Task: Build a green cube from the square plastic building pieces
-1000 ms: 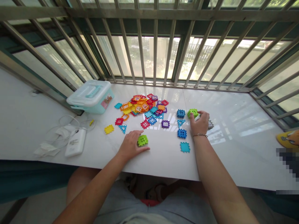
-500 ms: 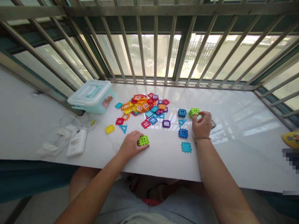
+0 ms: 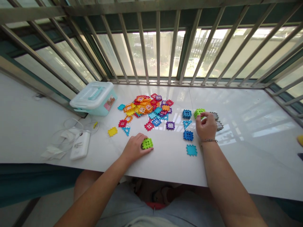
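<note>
Lime-green plastic waffle-block cube (image 3: pixel 147 143) sits against the left hand (image 3: pixel 134 148), fingers (image 3: pixel 140 138) curled over it; the right hand (image 3: pixel 206 126), fingers bunched, hides any pinch on a second lime-green cube (image 3: pixel 199 113) — a slip could knock it into grey plastic squares (image 3: pixel 216 121); the white glossy tabletop (image 3: pixel 239 170) stays open rightward, its near edge close by the left hand.

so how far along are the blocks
Two blue cubes look built. In hand: the left hand is on a green cube, and the right hand is at another green cube. Left: the colored pile of flat pieces lies loose.
</note>
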{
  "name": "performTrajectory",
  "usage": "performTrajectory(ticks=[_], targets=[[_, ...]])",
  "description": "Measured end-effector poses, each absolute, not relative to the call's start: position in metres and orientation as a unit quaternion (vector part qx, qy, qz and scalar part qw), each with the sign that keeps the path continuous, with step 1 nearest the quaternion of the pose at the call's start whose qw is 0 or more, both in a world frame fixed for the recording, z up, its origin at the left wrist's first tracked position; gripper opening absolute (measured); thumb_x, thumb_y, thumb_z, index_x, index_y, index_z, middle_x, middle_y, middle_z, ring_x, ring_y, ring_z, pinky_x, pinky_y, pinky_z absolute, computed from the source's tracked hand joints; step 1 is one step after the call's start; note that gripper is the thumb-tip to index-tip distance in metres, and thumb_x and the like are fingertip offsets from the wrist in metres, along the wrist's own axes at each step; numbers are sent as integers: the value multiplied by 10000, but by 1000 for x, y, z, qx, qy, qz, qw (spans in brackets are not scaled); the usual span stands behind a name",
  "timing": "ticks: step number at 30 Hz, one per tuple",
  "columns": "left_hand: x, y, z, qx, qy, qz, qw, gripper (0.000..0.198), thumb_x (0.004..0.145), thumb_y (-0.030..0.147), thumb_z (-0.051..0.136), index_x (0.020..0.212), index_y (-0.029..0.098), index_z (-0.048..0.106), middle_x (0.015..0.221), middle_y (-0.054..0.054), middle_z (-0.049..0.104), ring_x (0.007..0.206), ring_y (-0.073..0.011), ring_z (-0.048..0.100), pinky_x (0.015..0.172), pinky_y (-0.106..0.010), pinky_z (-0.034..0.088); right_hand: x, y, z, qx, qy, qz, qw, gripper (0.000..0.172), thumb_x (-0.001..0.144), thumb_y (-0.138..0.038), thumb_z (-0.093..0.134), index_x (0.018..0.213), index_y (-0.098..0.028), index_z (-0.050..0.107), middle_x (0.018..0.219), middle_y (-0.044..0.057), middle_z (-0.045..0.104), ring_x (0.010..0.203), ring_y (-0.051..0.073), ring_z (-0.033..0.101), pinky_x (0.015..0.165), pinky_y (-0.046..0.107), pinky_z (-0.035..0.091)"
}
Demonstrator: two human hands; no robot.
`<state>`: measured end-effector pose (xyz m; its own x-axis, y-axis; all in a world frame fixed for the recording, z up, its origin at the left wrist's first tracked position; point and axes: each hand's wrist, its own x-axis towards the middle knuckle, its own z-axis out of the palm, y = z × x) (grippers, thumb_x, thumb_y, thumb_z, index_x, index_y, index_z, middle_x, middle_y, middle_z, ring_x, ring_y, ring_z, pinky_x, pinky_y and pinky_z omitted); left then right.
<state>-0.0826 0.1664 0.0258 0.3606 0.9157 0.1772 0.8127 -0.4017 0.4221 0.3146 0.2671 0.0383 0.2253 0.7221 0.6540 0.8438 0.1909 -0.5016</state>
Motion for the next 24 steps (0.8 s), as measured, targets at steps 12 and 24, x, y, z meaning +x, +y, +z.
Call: performTrajectory(ticks=[12, 24], targets=[[-71, 177, 30, 838, 495, 178, 147, 518, 855, 620, 825, 1167, 244, 650, 1138, -62, 730, 1049, -281, 708, 893, -429, 502, 312, 268, 36, -614, -643, -39, 457, 239, 1013, -427, 603, 1096, -214, 674, 908, 31, 721, 626, 158, 582, 699, 320, 488], [-20, 198, 33, 847, 485, 171, 135, 513, 845, 644, 821, 1137, 249, 671, 1084, -60, 726, 973, -280, 710, 853, -430, 525, 313, 265, 38, -626, -634, -26, 453, 241, 998, -428, 599, 1059, -209, 680, 856, 27, 719, 607, 158, 582, 686, 313, 491]])
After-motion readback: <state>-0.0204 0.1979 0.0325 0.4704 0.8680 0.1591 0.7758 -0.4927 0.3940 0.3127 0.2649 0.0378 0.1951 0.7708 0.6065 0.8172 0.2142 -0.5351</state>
